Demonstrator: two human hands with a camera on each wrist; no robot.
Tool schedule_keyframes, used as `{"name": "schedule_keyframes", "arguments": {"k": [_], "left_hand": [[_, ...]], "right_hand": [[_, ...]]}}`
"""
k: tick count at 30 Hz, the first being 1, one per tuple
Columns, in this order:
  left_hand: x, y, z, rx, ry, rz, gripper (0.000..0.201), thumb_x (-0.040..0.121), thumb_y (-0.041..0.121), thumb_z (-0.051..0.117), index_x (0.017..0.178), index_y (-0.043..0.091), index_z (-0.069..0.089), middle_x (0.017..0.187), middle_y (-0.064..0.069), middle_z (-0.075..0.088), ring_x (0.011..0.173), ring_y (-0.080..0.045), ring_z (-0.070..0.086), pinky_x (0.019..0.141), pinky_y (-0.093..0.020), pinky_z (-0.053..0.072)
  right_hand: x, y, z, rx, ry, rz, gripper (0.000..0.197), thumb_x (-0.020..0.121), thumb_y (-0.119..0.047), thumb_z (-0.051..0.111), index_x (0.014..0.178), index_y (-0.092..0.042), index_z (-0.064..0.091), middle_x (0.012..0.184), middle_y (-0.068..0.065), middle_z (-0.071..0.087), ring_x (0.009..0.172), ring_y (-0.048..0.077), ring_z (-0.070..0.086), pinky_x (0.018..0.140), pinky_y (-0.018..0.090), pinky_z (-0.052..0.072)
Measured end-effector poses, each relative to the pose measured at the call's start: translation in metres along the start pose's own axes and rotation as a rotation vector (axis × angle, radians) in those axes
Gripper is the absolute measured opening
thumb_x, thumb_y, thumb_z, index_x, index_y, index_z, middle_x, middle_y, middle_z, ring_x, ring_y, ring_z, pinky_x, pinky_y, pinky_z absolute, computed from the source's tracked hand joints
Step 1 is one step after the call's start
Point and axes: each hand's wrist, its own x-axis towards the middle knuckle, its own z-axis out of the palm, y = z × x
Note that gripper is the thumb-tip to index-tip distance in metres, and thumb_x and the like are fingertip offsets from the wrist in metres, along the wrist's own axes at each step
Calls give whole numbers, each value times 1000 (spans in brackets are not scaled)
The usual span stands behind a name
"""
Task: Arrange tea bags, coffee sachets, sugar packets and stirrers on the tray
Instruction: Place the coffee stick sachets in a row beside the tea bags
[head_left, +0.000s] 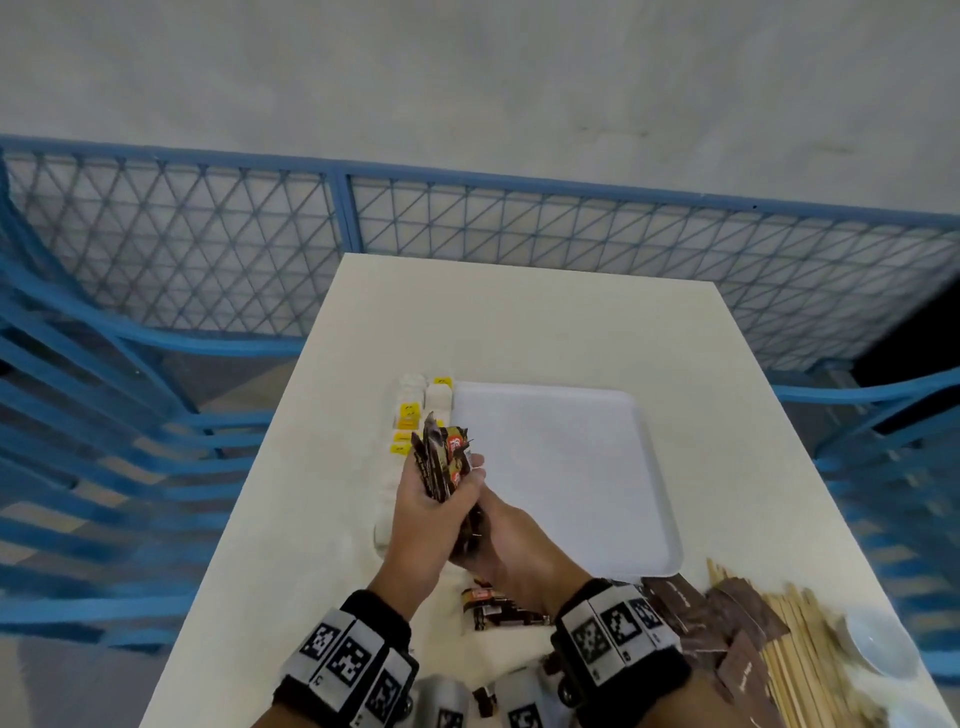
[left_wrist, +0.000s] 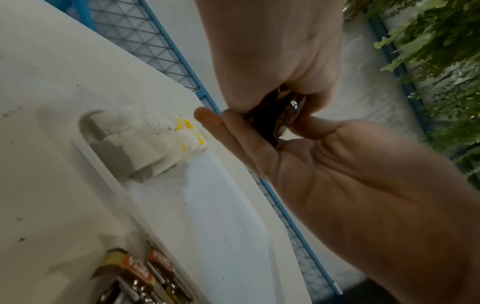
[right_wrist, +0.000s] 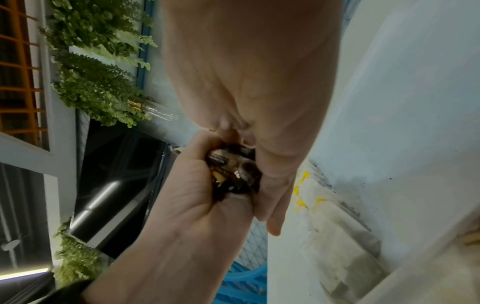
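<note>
Head view shows both hands holding one bunch of coffee sachets (head_left: 441, 462) in the middle of the frame, above the left edge of the tray (head_left: 644, 457). The left hand (head_left: 421, 514) wraps the bunch from the side. The right hand (head_left: 506, 540) holds its bottom end. The sachets fan out at the top. They look slick, so a loose grip could let some slide out and fall on the tea bags (head_left: 415, 405) or the tabletop (head_left: 519, 317).
</note>
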Motion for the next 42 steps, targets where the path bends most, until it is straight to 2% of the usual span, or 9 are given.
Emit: {"name": "schedule_keyframes", "arguments": {"k": [4,7,11,15,18,21,25,35,42], "left_hand": [[13,1,-15,-38,16,-2,23,83,2,65,100,16,59,81,2,68,73,-9,66,67,-24,54],[24,1,-24,-118,46,-23,24,83,-3,63,97,16,57,77,-3,63,68,-16,62,62,-25,52],[33,-7,-31,-163,35,-83,25,82,-5,63,93,17,58,75,-3,60,68,-20,57,63,-34,50],[39,-14,-32,-197,6,-151,18,81,-2,66,91,12,60,74,-5,62,65,-22,58,56,-32,51],[41,-11,-34,-225,-120,-193,17,77,-1,68,87,11,63,68,-3,63,59,-18,61,49,-29,51],[46,-10,-43,-233,-275,-211,25,58,13,86,77,19,71,70,-2,63,66,-20,62,59,-34,52],[54,-18,-56,-214,-371,-248,79,27,40,96,88,6,59,74,0,65,76,-16,64,70,-28,53],[62,-10,-58,-203,-423,-255,96,31,33,97,115,18,53,83,-3,68,82,-19,66,77,-32,55],[63,-6,-48,-86,-304,-187,93,21,47,94,100,14,58,73,6,70,75,-8,68,68,-20,53]], "right_hand": [[7,8,-2,-106,10,-48,40,100,-40,26,127,-19,46,113,1,65,91,17,68,79,28,54],[12,17,-5,-142,66,-76,34,96,-35,42,123,-13,43,101,8,61,75,20,68,76,29,55],[20,22,-9,-206,210,-216,39,84,-24,65,114,-6,48,83,6,61,67,18,63,70,25,54],[22,18,-14,-162,175,-214,36,81,-14,69,110,-5,48,81,6,61,62,16,58,67,25,50],[25,12,-20,-175,138,-210,39,80,-10,70,111,-6,47,81,5,61,61,17,55,67,29,45],[28,3,-25,-289,114,-221,38,79,-10,72,109,-9,49,83,6,63,60,16,56,65,29,44],[37,-12,-30,-378,60,-214,30,78,-8,72,101,-12,54,86,8,66,63,17,57,62,27,47],[59,-26,-38,-426,-45,-205,17,80,-4,69,82,-10,53,68,9,63,58,16,53,59,24,44],[67,-35,-49,-396,-67,-246,16,80,2,65,79,-7,52,65,2,65,55,12,55,55,21,46]]}}
